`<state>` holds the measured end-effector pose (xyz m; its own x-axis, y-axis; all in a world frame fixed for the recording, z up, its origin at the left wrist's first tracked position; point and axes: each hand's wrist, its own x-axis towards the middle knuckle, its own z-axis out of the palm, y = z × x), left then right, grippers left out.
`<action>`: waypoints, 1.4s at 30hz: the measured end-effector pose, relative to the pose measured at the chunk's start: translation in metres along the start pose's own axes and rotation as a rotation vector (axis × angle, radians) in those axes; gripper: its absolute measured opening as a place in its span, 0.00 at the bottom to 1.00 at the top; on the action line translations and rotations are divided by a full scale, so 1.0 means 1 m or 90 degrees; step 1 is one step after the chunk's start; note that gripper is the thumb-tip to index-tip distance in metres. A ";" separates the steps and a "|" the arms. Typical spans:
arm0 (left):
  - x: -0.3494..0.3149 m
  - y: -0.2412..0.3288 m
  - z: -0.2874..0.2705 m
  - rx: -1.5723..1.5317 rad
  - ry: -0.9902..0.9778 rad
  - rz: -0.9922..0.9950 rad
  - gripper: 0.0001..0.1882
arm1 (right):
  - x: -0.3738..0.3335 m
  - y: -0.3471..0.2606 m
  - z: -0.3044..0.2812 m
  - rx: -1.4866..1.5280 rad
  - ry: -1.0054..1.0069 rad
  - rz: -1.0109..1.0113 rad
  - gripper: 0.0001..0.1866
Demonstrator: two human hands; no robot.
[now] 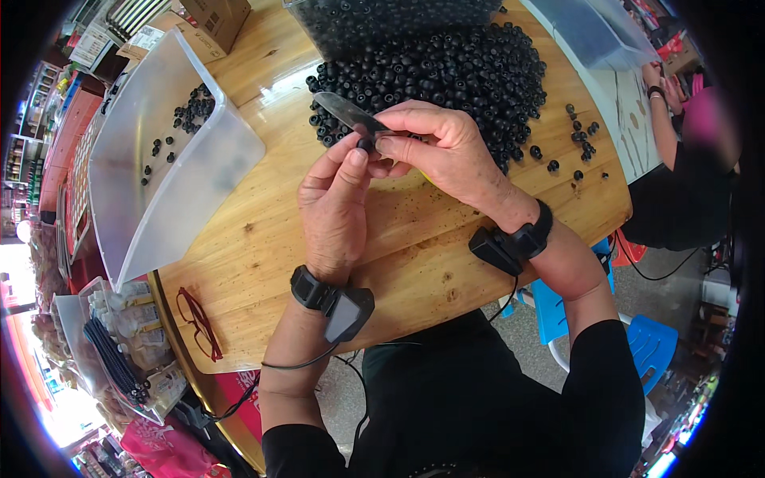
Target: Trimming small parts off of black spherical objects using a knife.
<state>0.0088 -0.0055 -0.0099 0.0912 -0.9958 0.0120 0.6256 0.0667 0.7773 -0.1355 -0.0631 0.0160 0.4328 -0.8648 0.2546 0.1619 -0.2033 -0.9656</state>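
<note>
A black bead (365, 146) is pinched by thumb and fingers of the left hand (336, 209), partly covered. A knife (343, 110) is clamped in the fingers of the right hand (456, 155), handle mostly hidden, long axis slanted, tip pointed up-left, above the wooden table (414, 275) by heaped beads (454, 80).

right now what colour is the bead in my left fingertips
Black; the bead shows best in the head view.

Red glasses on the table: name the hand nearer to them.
Left. The left hand is beyond the glasses and to their right, pinching a small black bead. The right hand is also beyond them but farther right, holding a knife.
</note>
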 end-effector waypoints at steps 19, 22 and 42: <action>0.000 -0.001 -0.006 -0.033 -0.079 0.033 0.13 | -0.002 -0.011 -0.009 0.056 -0.045 0.029 0.11; -0.001 -0.005 -0.007 -0.015 -0.077 0.052 0.13 | -0.003 -0.012 -0.007 0.058 -0.053 0.014 0.11; 0.000 -0.005 -0.007 0.034 -0.076 0.044 0.11 | 0.002 -0.016 -0.020 0.078 -0.110 0.090 0.09</action>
<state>0.0111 -0.0051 -0.0182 0.0386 -0.9895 0.1390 0.5787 0.1356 0.8042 -0.1549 -0.0703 0.0314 0.6017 -0.7877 0.1324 0.1908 -0.0192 -0.9814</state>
